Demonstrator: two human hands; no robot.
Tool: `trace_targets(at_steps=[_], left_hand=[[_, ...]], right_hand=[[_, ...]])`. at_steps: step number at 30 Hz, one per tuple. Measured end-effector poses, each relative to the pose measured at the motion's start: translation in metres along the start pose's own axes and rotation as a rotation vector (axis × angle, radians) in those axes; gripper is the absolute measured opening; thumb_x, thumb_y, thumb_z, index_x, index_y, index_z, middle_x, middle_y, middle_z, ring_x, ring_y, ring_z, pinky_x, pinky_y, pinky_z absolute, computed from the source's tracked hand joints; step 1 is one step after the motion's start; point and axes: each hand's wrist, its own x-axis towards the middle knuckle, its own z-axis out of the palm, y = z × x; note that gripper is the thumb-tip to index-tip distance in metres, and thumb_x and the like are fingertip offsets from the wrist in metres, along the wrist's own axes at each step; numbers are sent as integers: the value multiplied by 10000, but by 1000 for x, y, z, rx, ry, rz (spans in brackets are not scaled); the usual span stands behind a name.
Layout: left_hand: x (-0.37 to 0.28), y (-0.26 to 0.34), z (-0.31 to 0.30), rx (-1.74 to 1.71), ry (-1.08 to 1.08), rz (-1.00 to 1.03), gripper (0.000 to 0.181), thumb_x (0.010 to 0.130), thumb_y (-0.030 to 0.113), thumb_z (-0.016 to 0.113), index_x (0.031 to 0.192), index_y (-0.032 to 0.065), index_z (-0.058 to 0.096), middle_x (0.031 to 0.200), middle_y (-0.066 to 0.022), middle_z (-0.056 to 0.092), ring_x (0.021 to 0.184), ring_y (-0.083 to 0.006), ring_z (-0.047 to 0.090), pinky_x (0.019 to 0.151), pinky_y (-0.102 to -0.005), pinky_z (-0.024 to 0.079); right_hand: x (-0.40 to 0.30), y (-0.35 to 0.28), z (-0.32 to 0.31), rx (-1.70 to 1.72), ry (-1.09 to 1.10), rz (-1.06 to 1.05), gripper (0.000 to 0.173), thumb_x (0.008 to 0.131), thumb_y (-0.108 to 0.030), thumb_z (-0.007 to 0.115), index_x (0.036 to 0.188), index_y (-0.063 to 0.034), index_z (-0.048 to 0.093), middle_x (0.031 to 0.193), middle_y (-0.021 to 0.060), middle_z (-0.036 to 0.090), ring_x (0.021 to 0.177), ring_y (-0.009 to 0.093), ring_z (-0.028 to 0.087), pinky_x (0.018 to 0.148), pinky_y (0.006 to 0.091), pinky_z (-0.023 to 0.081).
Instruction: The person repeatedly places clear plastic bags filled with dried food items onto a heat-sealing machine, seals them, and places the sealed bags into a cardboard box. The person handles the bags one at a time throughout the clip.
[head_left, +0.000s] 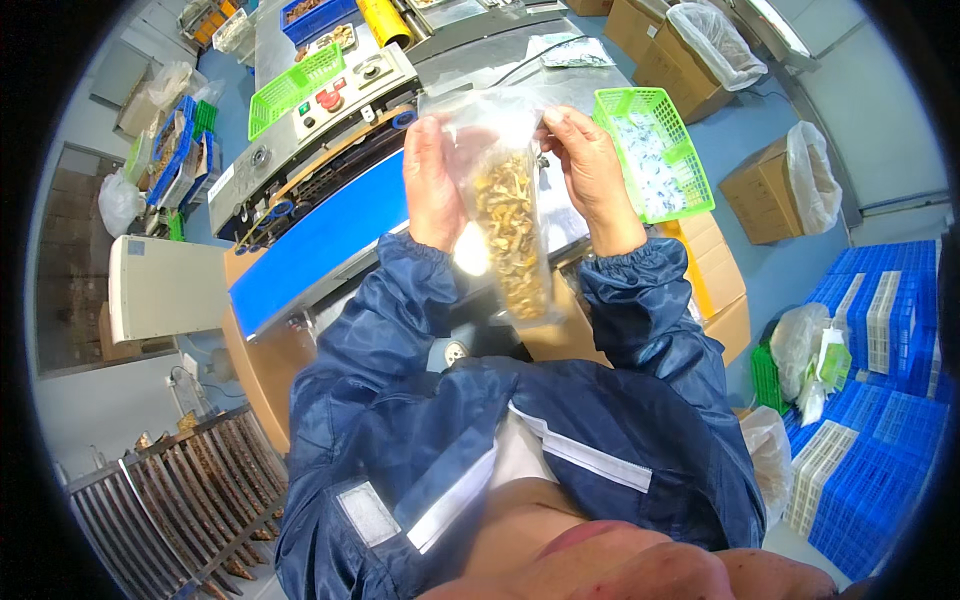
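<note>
A clear plastic bag (511, 232) of dried mushroom pieces hangs upright in front of my chest, its contents filling the lower part. My left hand (435, 180) holds the bag's upper left edge, thumb upward. At the upper right corner, my right hand (589, 172) pinches the film between thumb and fingers. Glare on the upper film hides whether the mouth is sealed. Just left of the bag is the blue conveyor belt (322, 247) of a band sealer (330, 112). A green plastic basket (686, 176) holding small sachets (649, 161) stands beside my right hand.
A red emergency-stop button (331, 101) sits on the sealer's panel. Another green basket (262, 105) stands behind it. Cardboard boxes (757, 195) with plastic liners line the right side, with stacked blue crates (862, 457) nearer. A tray rack (180, 495) stands at lower left.
</note>
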Motion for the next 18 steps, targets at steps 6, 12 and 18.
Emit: trace_targets(at_steps=[6, 12, 18], left_hand=[[11, -45, -13, 148, 135, 68, 223, 984, 265, 565, 978, 45, 532, 877, -128, 668, 773, -234, 684, 743, -356, 551], [32, -71, -41, 254, 142, 152, 149, 970, 174, 582, 935, 46, 514, 834, -115, 642, 722, -250, 682, 687, -373, 566], [67, -110, -89, 304, 178, 119, 119, 978, 123, 549, 945, 24, 493, 849, -134, 628, 752, -294, 692, 680, -388, 591]], right_hand=[[-5, 12, -16, 247, 96, 114, 176, 935, -179, 605, 940, -28, 696, 839, 4, 652, 741, 84, 557, 699, 220, 435], [19, 47, -41, -234, 252, -72, 148, 910, -134, 623, 852, -8, 676, 726, 25, 616, 658, 89, 526, 618, 232, 414], [70, 75, -36, -624, 343, -64, 204, 889, -147, 632, 757, 9, 634, 641, 30, 561, 588, 89, 485, 548, 256, 382]])
